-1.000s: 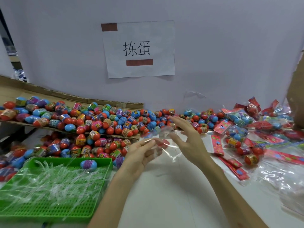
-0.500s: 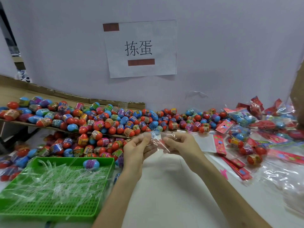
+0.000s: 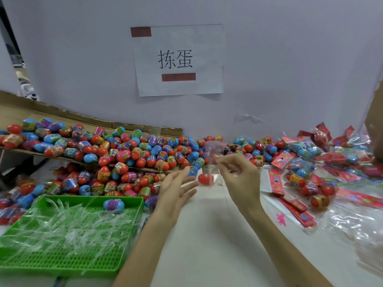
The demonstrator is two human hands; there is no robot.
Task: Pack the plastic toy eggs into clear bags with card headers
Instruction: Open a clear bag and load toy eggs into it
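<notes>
My right hand (image 3: 238,177) pinches a clear bag (image 3: 211,162) by its edge and holds it up over the white table (image 3: 207,245). The bag is blurred; a red egg (image 3: 204,178) shows through or just behind its lower part. My left hand (image 3: 176,189) is beside the bag with fingers straight and spread, holding nothing. A big heap of red, blue and purple toy eggs (image 3: 124,154) lies behind and left of both hands. Red card headers (image 3: 275,181) lie to the right.
A green perforated tray (image 3: 62,255) at front left holds clear plastic strips and one blue-purple egg (image 3: 114,205). Packed bags of eggs (image 3: 306,148) pile at the right, with loose clear bags (image 3: 356,224) near the right edge. Cardboard sheet (image 3: 62,119) supports the upper eggs.
Both hands were pinching the clear bag between them. Now my left hand has let go and opened, and my right hand alone lifts the bag a little higher.
</notes>
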